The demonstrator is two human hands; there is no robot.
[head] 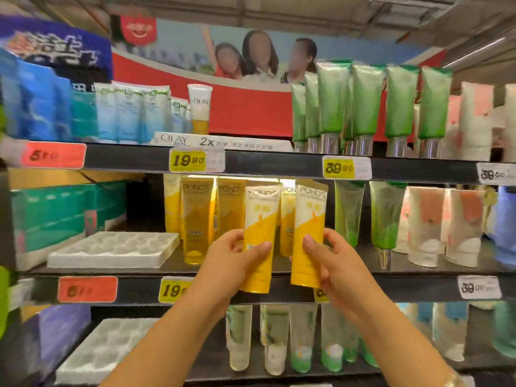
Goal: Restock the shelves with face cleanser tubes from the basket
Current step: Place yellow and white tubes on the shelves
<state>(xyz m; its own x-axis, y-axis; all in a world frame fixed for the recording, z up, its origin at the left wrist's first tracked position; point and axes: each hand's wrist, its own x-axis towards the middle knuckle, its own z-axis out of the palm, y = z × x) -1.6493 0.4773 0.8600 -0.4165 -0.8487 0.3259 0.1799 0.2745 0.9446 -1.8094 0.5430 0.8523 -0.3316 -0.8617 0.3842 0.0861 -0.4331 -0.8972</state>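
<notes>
At the middle shelf's (251, 270) left end lies a white moulded plastic tray (111, 250), its sockets bare, in front of teal cardboard cartons (67, 216). Toward the shelf's centre stands a row of amber and yellow-and-white Pond's cleanser tubes (195, 219), caps down, behind a yellow price tag reading 19.80 (187, 160) on the shelf edge above. In front of that row, the person's left hand (237, 261) grips one upright yellow-and-white plastic tube (261, 236), thumb across its front and fingers (233, 241) curled behind its left side. Just beside it, not quite touching, the right hand (335, 263) holds a second matching yellow-and-white tube (308, 233) the same way, thumb in front, fingers curled round its right edge. Both tubes stand with their long axes vertical, caps low, overlapping the shelf's front edge; the open slots appear to lie straight ahead and slightly upward, each hand about equally near. To the right stand green tubes with silver caps (386, 216), then white-and-coral tubes (427, 227). The basket is out of view.
</notes>
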